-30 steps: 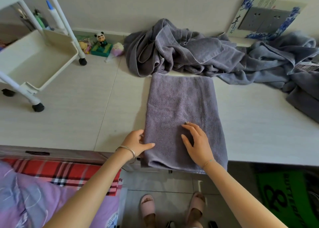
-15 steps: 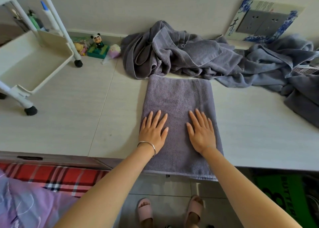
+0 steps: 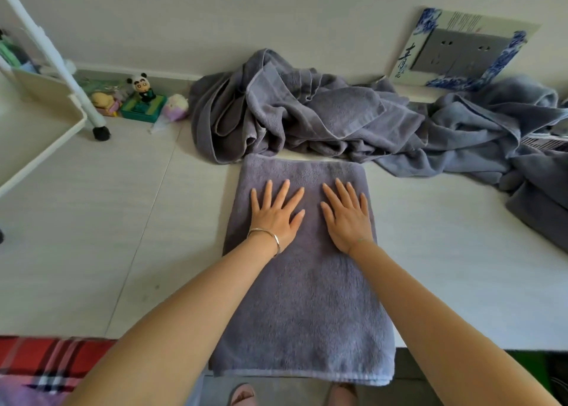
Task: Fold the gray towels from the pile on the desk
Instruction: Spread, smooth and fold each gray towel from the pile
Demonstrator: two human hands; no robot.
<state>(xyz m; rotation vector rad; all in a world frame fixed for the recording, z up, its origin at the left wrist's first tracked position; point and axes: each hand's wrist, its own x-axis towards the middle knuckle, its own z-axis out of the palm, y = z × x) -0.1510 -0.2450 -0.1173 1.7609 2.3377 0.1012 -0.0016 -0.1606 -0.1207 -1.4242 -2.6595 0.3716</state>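
A gray towel (image 3: 307, 298) lies folded into a long rectangle on the white desk (image 3: 107, 236), its near end hanging over the front edge. My left hand (image 3: 275, 215) and my right hand (image 3: 347, 216) press flat on its far half, fingers straight and spread, side by side. Behind the folded towel a crumpled pile of gray towels (image 3: 295, 110) stretches along the wall to the right, where more gray cloth (image 3: 491, 138) is heaped.
A white rolling cart (image 3: 46, 107) stands at the back left on black casters. Small toy figures (image 3: 143, 98) sit by the wall. A socket panel with a blue patterned frame (image 3: 464, 52) is on the wall. A red plaid cloth (image 3: 46, 362) shows below the desk.
Both hands slid from the towel's near end up to its far half. The left hand, earlier gripping the left edge, now lies flat; the towel sits smoother.
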